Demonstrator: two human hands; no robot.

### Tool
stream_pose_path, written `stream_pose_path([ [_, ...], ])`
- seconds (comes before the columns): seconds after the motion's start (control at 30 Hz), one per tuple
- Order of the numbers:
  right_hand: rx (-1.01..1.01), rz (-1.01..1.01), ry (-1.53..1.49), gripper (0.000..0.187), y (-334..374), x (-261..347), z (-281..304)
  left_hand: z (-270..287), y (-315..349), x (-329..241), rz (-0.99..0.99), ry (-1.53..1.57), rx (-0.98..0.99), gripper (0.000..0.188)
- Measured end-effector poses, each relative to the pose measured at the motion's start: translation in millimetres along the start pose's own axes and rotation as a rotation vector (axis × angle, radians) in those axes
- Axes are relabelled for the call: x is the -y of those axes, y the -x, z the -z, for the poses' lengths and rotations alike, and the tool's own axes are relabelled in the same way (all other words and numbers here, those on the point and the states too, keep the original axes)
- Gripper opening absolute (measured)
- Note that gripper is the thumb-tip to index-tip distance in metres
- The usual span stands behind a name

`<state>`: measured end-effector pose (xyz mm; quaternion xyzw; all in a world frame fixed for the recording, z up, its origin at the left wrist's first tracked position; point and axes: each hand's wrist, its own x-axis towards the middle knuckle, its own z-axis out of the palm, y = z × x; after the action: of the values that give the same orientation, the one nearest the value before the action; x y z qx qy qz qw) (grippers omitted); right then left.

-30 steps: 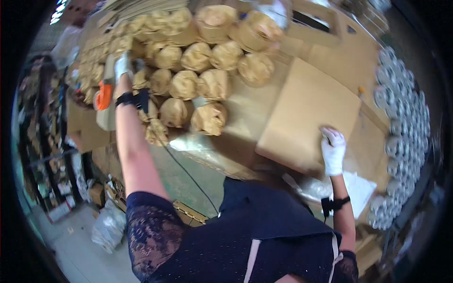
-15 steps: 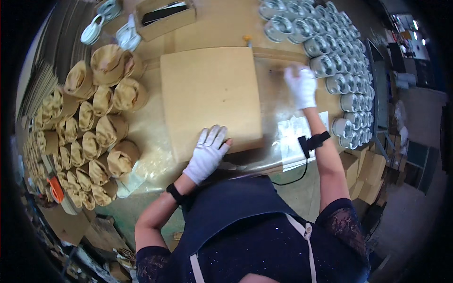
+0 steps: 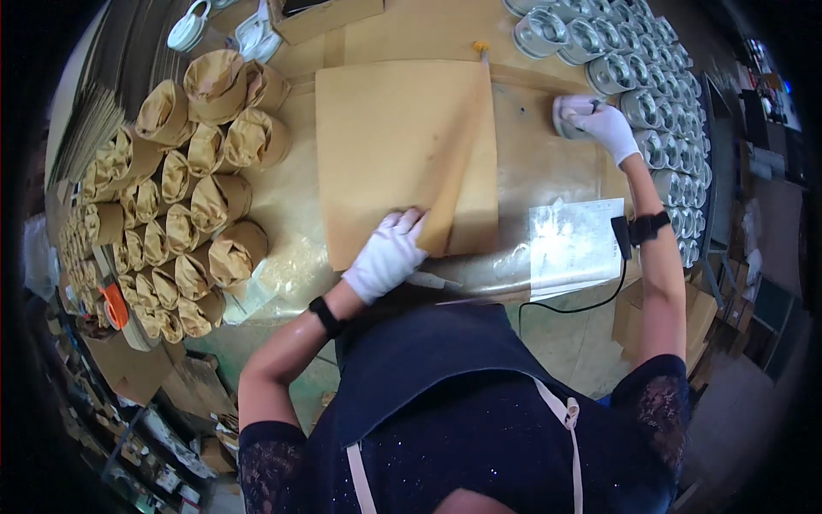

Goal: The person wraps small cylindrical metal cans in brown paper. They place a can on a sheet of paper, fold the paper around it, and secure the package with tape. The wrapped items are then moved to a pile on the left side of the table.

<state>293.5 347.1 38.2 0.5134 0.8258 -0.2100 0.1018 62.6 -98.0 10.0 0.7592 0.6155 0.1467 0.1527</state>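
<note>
Left hand [image 3: 385, 261]: white glove, at the table's [image 3: 289, 201] near edge, about mid-length. Grip narrow, fingers closed on the brown paper [image 3: 390, 137]; exact contact of fingertips partly hidden by the glove.

Paper: lies flat over the middle of the table, reaching from close to the near edge toward the far one. Top sheet raised along its right part, a curl running from the left hand to the far right corner; more paper visible beneath.

Right hand [image 3: 610, 133]: white glove, toward the table's right edge, to the right of the paper and apart from it. Grip holds one grey jar [image 3: 561, 116], which is tilted; whether it touches the table, cannot tell.

Surroundings: jars in rows [image 3: 612, 74] fill the right edge up to the far right corner, just beside the right hand. Wrapped bundles [image 3: 219, 202] crowd the left edge. White sheet [image 3: 575, 248] lies at the near edge, right of the paper. Carton [image 3: 336, 20] at the far edge, left of middle.
</note>
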Motion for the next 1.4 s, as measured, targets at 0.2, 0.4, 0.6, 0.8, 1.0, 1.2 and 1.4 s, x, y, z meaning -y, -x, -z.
stream_pose_path([
  [0.2,0.415,0.153,-0.882,0.048,111,153,-35,-26,-25,-37,0.053,-0.221,0.059,0.039],
  [0.4,0.722,0.050,-1.030,0.039,165,216,-71,-35,-20,-23,0.235,0.466,-0.223,0.027],
  [0.6,0.719,0.021,-1.249,0.045,154,205,-141,-13,49,-6,0.070,0.030,-0.229,0.016],
  [0.8,-0.152,0.573,0.428,0.045,139,234,-74,48,-19,42,0.147,-0.034,-0.551,0.025],
  [1.0,-0.532,0.959,0.383,0.072,93,247,-85,95,-108,104,0.463,-0.060,-0.152,0.041],
  [1.2,0.323,0.697,0.056,0.088,82,229,-63,58,-76,98,-0.097,-0.190,-0.313,0.078],
  [1.4,-0.233,0.844,0.363,0.095,64,205,-55,97,-140,157,0.160,-0.021,0.128,0.074],
])
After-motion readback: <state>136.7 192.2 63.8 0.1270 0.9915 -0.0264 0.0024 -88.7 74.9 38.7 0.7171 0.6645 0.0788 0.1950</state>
